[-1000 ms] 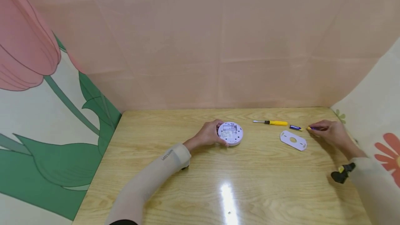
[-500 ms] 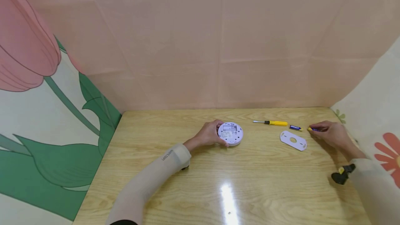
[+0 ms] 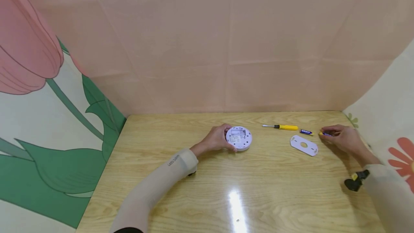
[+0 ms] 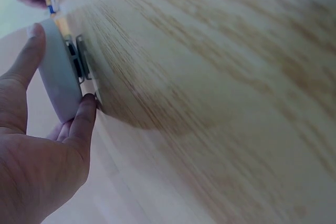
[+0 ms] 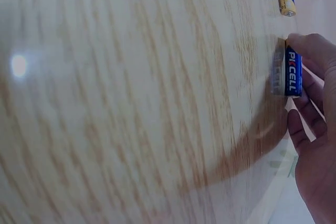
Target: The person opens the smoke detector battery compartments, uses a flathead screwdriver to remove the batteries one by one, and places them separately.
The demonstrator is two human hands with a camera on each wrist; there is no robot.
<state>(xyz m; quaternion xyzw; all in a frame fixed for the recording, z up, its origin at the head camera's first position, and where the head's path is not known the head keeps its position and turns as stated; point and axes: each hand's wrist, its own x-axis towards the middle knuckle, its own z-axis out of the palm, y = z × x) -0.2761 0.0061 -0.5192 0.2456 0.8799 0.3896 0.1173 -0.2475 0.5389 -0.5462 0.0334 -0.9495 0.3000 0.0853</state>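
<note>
A round white smoke detector (image 3: 238, 138) lies with its battery bay facing up, and the bay looks bare. My left hand (image 3: 216, 138) grips its left rim, the thumb on the near side and the fingers on the far side. In the left wrist view, the thumb and fingers span the detector's white side (image 4: 56, 77). Far to the right, my right hand (image 3: 345, 139) pinches a blue and yellow battery (image 5: 293, 72) marked PKCELL, low at the tabletop. A second battery (image 3: 306, 132) lies just left of it.
A screwdriver with a yellow handle (image 3: 288, 127) lies between the detector and the batteries. In front of the loose battery is a white oblong mounting plate (image 3: 304, 145) with a central hole. A cloth backdrop (image 3: 226, 46) rises at the table's back edge.
Both hands stay almost where they were. The right hand and its battery have shifted very slightly to the right; nothing has been let go.
</note>
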